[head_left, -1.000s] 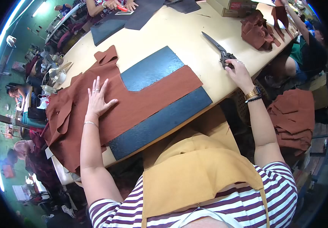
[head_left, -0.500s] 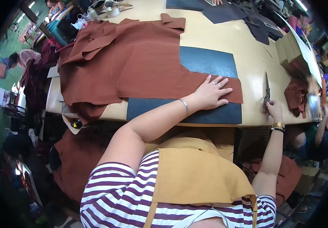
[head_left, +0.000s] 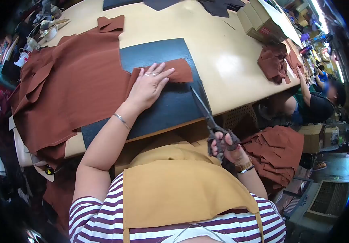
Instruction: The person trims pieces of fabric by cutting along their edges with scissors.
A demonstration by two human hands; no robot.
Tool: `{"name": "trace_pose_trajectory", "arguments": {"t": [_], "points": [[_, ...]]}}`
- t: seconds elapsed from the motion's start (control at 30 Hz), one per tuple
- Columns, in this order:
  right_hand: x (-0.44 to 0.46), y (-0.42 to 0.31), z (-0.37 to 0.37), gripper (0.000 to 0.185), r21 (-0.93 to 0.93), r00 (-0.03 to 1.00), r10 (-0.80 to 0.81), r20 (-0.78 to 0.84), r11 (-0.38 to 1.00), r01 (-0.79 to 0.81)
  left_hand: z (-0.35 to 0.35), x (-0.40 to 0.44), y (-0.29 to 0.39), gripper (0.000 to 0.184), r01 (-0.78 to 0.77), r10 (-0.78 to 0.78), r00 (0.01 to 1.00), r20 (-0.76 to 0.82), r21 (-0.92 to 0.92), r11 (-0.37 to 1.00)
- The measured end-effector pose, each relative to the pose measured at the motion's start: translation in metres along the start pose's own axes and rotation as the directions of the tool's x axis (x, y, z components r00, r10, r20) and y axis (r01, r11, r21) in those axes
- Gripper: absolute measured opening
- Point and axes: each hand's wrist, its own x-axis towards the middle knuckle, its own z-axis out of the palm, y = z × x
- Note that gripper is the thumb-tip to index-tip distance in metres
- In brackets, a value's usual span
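My left hand [head_left: 149, 85] lies flat on a strip of rust-brown cloth [head_left: 181, 70], fingers a little apart. Under the strip is a dark blue-black board [head_left: 174, 106], bare along its front and back parts. The rest of the brown cloth [head_left: 77, 77] spreads over the table to the left, with folds at its far left. My right hand [head_left: 228, 148] is wrapped round the handles of large dark scissors [head_left: 207, 115]. Their blades point up and left, the tip close to the strip's right end, over the board's right edge.
A crumpled brown cloth bundle [head_left: 273, 62] and a cardboard box [head_left: 259, 20] stand on the table [head_left: 223, 60] at the right. More brown cloth [head_left: 279, 152] is heaped below the right edge. A seated person [head_left: 324, 101] is at the far right.
The scissors have been lifted off the table in my right hand and brought left to the board. My left hand moved right onto the strip, whose right end now sits further back, showing more board.
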Motion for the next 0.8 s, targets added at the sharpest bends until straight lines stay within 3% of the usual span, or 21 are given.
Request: {"name": "trace_pose_trajectory", "arguments": {"t": [0.1, 0.17, 0.27, 0.33, 0.63, 0.73, 0.8], "points": [[0.008, 0.017, -0.006, 0.052, 0.082, 0.991, 0.012, 0.135, 0.996, -0.024, 0.0, -0.005, 0.003, 0.039, -0.046, 0.042, 0.998, 0.047, 0.085, 0.995], [0.017, 0.022, -0.002, 0.052, 0.115, 0.985, -0.011, 0.172, 0.993, -0.009, -0.004, -0.012, 0.01, 0.052, -0.105, 0.079, 0.987, 0.138, 0.195, 0.975], [0.024, 0.017, 0.012, 0.047, 0.008, 0.998, -0.053, 0.04, 0.999, 0.053, -0.007, -0.016, 0.013, 0.073, -0.161, 0.119, 0.976, 0.184, 0.239, 0.958], [0.025, 0.007, 0.031, 0.043, -0.095, 0.992, -0.118, -0.052, 0.989, 0.112, -0.01, -0.016, 0.014, 0.073, -0.16, 0.114, 0.972, 0.204, 0.229, 0.96], [0.028, 0.001, 0.028, 0.029, -0.246, 0.992, -0.113, -0.052, 0.964, 0.097, -0.012, -0.017, 0.017, 0.076, -0.151, 0.103, 0.969, 0.223, 0.207, 0.967], [0.027, -0.002, 0.035, 0.046, -0.306, 0.991, -0.112, -0.07, 0.948, 0.085, -0.013, -0.016, 0.018, 0.077, -0.149, 0.097, 0.968, 0.231, 0.218, 0.965], [0.024, -0.007, 0.039, 0.027, -0.289, 0.993, -0.088, -0.075, 0.955, 0.062, -0.013, -0.016, 0.018, 0.077, -0.15, 0.097, 0.967, 0.234, 0.22, 0.964]]}}
